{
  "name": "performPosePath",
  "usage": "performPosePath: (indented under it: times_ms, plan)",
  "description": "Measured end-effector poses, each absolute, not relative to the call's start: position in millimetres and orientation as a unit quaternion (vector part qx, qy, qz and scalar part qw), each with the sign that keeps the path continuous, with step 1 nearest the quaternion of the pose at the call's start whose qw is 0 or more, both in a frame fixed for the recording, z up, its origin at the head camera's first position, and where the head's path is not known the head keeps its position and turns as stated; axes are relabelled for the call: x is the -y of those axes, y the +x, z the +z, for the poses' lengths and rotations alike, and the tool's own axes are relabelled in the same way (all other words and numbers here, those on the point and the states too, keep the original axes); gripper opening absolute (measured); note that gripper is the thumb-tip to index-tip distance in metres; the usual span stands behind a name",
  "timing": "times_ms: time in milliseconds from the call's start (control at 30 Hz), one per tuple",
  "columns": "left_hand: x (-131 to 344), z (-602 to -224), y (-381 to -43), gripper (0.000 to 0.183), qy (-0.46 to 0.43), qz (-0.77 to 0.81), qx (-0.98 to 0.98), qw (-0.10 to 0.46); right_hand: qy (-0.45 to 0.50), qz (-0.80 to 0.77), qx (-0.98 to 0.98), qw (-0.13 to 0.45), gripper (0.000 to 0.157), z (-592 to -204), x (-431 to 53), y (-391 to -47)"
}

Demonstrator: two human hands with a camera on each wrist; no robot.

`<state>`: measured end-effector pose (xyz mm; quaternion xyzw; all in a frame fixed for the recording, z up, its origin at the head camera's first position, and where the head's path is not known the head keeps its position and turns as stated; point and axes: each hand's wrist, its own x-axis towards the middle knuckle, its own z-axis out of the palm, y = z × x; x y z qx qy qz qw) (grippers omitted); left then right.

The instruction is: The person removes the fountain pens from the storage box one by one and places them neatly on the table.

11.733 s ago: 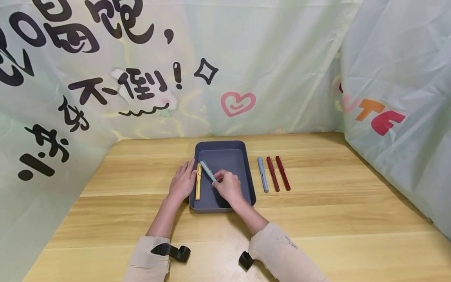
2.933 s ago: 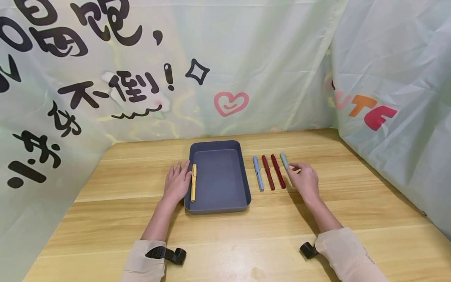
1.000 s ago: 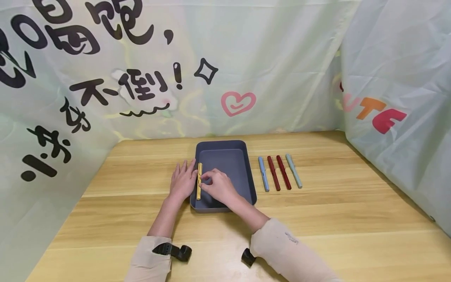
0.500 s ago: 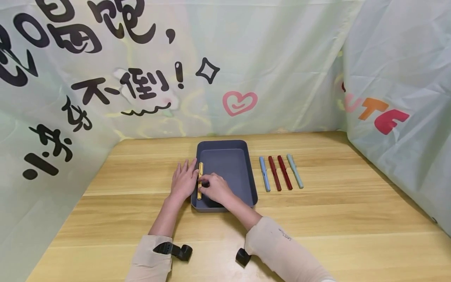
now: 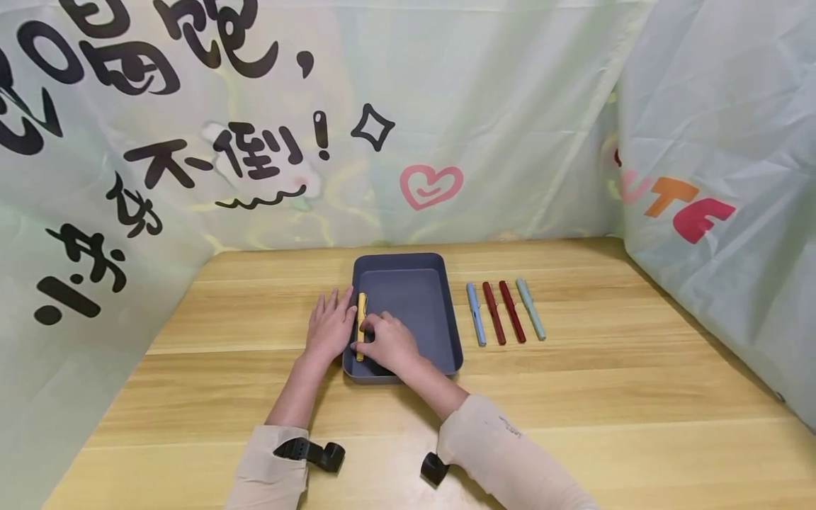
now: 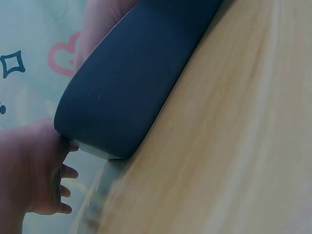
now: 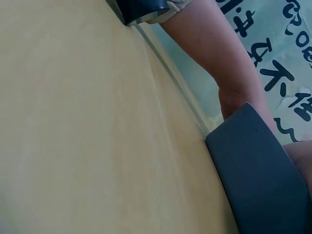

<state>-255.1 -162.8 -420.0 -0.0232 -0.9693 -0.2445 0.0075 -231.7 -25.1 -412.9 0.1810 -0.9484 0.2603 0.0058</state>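
A dark blue-grey rectangular tray [image 5: 408, 260] lies on the table. Inside it, along the left wall, is a yellow pen [image 5: 362, 306]. My right hand [image 5: 392, 346] reaches into the tray and pinches the lower half of this pen between thumb and index finger, covering part of it. My left hand [image 5: 329, 329] lies against the tray's left rim with its fingers stretched out. The left wrist view shows the tray's outer wall [image 6: 122, 78] beside the left hand [image 6: 36, 168]. The yellow pen is hidden in both wrist views.
Right of the tray, pens lie in a row: a blue pen [image 5: 475, 315], two dark red pens [image 5: 494, 314] and a pale green pen [image 5: 530, 309], slightly slanted. Printed fabric [image 5: 510, 127] hangs behind the wooden table [image 5: 612, 382] and at its sides.
Earlier, my right hand carried the pale green pen from the tray to the right end of the row. It then returned to the yellow pen, and its thumb now reaches across it.
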Motion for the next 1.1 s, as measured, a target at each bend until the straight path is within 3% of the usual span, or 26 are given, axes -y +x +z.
performPosePath:
  times_ms: [333,767,1100]
  plan:
    - [164,-418,-253,0.049,-0.026,-0.246,0.969,0.002,0.168,0.206,0.964,-0.003,0.033,-409,29,-231]
    - [162,-419,-254,0.049,-0.021,-0.252,0.968,0.004,0.160,0.227,0.952,0.128,0.027,-414,23,-224]
    - [163,-419,-254,0.049,-0.021,-0.249,0.968,0.006,0.159,0.283,0.938,0.123,0.030,-414,18,-226]
